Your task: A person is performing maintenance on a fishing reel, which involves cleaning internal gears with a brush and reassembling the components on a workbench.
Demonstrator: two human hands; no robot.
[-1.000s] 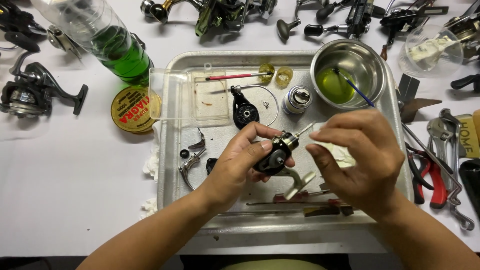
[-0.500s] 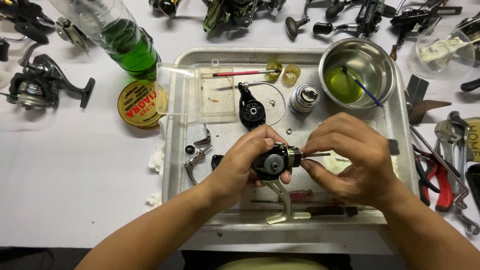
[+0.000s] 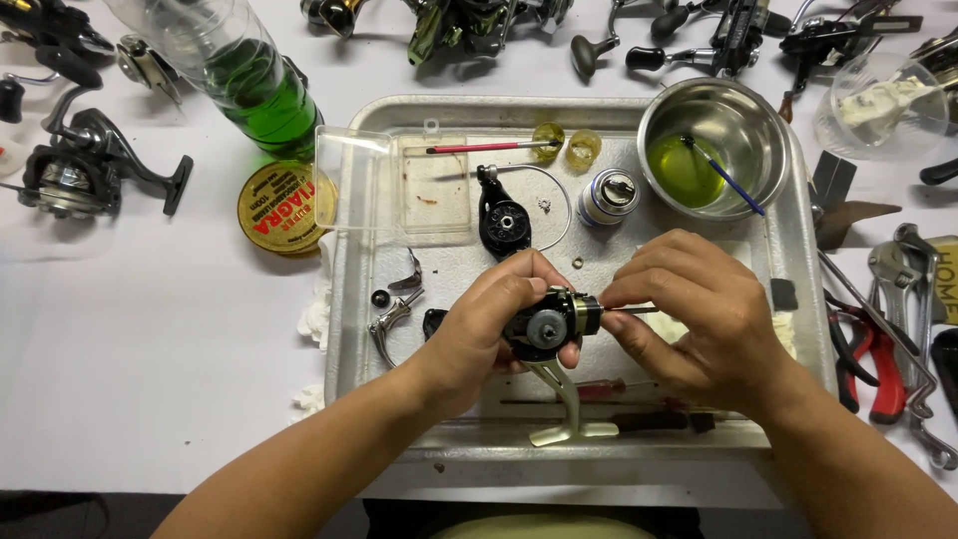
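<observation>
My left hand (image 3: 486,321) grips a black and gold fishing reel body (image 3: 549,321) over a metal tray (image 3: 349,339), its gold foot (image 3: 570,417) pointing down toward me. My right hand (image 3: 694,314) pinches the thin shaft (image 3: 631,310) that sticks out of the reel's right side. A black side cover (image 3: 502,220) with a wire bail loop lies on the tray just beyond my hands. Small loose parts (image 3: 394,304) lie left of my left hand.
A steel bowl (image 3: 714,150) with green liquid and a brush sits at the tray's back right, a small spool (image 3: 609,195) beside it. A bottle of green liquid (image 3: 249,85), a round yellow tin (image 3: 282,208), other reels (image 3: 80,170) and pliers (image 3: 868,349) surround the tray.
The reel body has turned in my left hand so its foot now points down toward me. My right hand has shifted onto the shaft at the reel's right side.
</observation>
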